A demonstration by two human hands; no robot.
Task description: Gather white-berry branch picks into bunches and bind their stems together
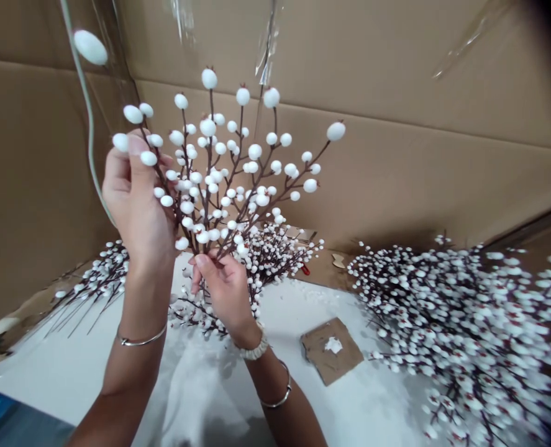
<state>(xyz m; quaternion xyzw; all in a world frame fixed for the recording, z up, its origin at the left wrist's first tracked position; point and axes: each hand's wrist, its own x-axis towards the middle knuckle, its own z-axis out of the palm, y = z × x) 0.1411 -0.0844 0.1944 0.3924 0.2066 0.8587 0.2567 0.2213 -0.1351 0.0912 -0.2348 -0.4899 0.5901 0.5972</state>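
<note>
As hands point(138, 205) point(223, 292) hold a berry spray point(210, 198), cardboard walls point(419, 174) stand close.

Brown corrugated cardboard walls point(419, 180) rose around the back of the work area, creased by a long horizontal fold. Strips of clear plastic film point(266, 53) hung in front of them. A white-covered table point(200, 385) carried a torn cardboard scrap point(332, 351), and a blue panel point(9, 416) showed at the near left corner.

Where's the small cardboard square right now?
In the head view, the small cardboard square lies on the white surface, right of the right hand and left of the large heap of white-berried stems.
</note>
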